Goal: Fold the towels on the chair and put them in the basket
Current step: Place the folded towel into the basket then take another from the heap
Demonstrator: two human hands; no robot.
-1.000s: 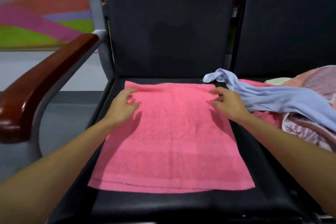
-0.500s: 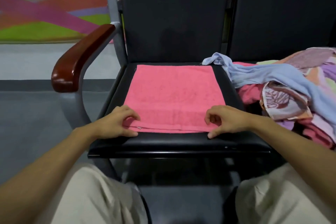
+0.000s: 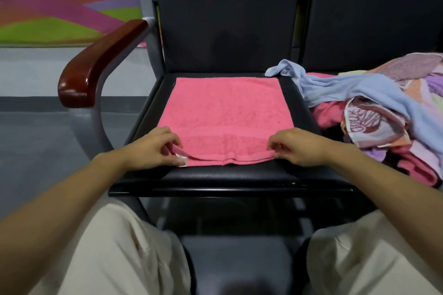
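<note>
Pink towel [image 3: 225,117] lies flat, dead centre on the black chair seat [image 3: 230,178], far edge up against the backrest [image 3: 227,19] at 12 o'clock, near hem just short of the seat's front lip. Left hand [image 3: 153,148] is on the 7 o'clock corner, fingers [image 3: 167,137] curled and pinching it, and that corner is peeled up off the seat, pale underside showing. Right hand [image 3: 297,146] takes the 5 o'clock corner, fingers [image 3: 275,143] curled in a pinch on the hem, and the edge there is only barely lifted. Between the two hands the hem sags onto the seat. Out at 3 o'clock, on the neighbouring seat, a loose pile of towels [image 3: 407,127]: a light blue towel [image 3: 347,88] draped across the top, its end just beside the pink one's far right corner, and a patterned towel [image 3: 369,124] under it. At 9 o'clock, the wooden armrest [image 3: 100,64].
</note>
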